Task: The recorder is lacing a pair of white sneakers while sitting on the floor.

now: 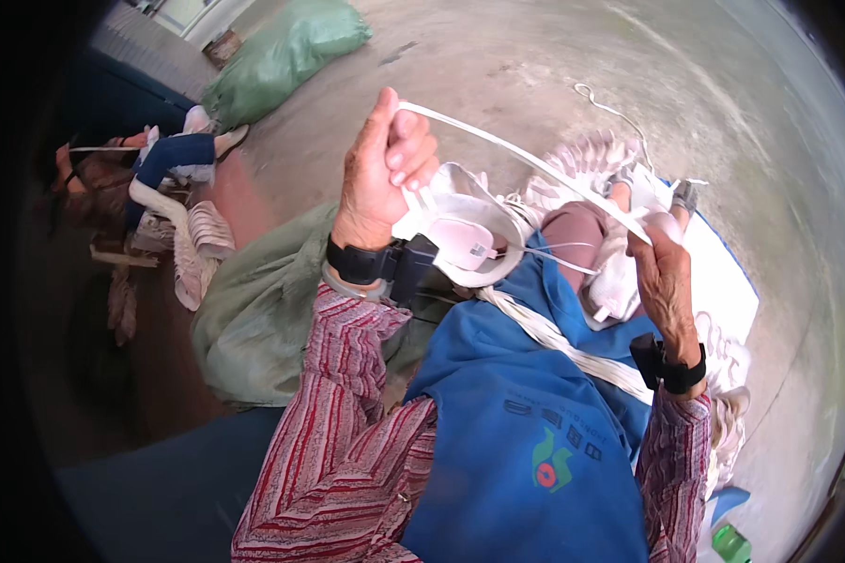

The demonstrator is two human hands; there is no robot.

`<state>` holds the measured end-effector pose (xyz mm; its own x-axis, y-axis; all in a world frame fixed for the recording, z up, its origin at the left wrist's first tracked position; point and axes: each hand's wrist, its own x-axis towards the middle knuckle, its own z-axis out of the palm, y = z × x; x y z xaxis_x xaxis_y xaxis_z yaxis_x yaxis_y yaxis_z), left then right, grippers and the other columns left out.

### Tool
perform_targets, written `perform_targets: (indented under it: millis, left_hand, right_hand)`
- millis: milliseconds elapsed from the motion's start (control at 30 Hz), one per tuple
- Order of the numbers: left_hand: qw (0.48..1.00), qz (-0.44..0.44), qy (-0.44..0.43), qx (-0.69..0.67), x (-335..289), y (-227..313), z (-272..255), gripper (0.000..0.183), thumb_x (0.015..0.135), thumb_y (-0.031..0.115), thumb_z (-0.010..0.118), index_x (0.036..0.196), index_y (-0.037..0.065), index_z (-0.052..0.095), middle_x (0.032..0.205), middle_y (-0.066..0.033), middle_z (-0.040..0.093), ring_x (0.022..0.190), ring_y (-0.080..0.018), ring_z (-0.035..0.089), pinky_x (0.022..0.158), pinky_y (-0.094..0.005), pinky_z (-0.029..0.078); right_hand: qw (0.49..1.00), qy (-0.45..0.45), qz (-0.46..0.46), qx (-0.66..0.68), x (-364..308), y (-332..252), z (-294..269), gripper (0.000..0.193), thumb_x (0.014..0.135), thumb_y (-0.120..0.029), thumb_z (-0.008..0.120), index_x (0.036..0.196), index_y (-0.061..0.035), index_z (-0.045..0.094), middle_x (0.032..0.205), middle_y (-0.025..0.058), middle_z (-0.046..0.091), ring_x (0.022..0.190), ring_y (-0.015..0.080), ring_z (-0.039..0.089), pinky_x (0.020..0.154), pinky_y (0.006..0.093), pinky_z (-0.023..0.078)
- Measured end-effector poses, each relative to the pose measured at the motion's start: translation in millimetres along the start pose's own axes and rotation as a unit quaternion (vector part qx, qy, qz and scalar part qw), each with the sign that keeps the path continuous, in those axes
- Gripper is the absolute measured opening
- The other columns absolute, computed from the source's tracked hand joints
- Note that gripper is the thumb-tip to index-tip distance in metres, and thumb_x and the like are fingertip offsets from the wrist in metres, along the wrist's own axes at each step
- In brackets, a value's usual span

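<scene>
A flat white cord runs taut between my raised hands, sagging slightly to the right. My left hand is closed with the cord coming out at its thumb. The cord's other part is pinched by my right hand, lower on the right, above my knee. Below my left hand a white shoe with a pink insole lies on my lap, its opening up; a thin cord loop trails from it. Across my blue apron lies a bundle of loose white cords.
Rows of similar pale shoes lie on a white sheet by my legs. An olive sack sits at my left; a green sack lies farther off. At far left another person sits by strung pale shoes.
</scene>
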<state>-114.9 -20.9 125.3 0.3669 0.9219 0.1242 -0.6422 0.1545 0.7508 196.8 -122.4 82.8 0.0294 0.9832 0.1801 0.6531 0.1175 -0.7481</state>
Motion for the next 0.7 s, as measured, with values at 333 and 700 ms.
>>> perform_targets:
  millis: [333,700]
  left_hand:
    - [0.969,-0.212,-0.031,0.123,8.7,-57.8,19.2,0.042,0.096,0.043,0.049,0.068,0.012,0.044,0.052,0.0078,0.030,0.042,-0.0025,0.028,0.039,-0.0204,0.032]
    - [0.914,-0.308,-0.240,0.110,21.8,-127.6,54.0,0.034,0.094,0.035,0.056,0.093,0.002,0.060,0.063,0.0016,0.046,0.057,-0.0082,0.047,0.065,-0.0298,0.051]
  right_hand:
    - [0.984,0.040,0.103,0.139,-6.6,-47.9,-71.6,0.031,0.094,-0.024,0.052,0.076,0.0001,0.059,0.061,-0.0031,0.045,0.058,0.0066,0.038,0.052,0.0236,0.031]
    - [0.968,0.110,0.074,0.213,-13.9,-57.8,-107.8,0.030,0.093,-0.024,0.052,0.077,-0.0007,0.061,0.054,-0.0056,0.042,0.048,0.0021,0.035,0.044,0.0202,0.026]
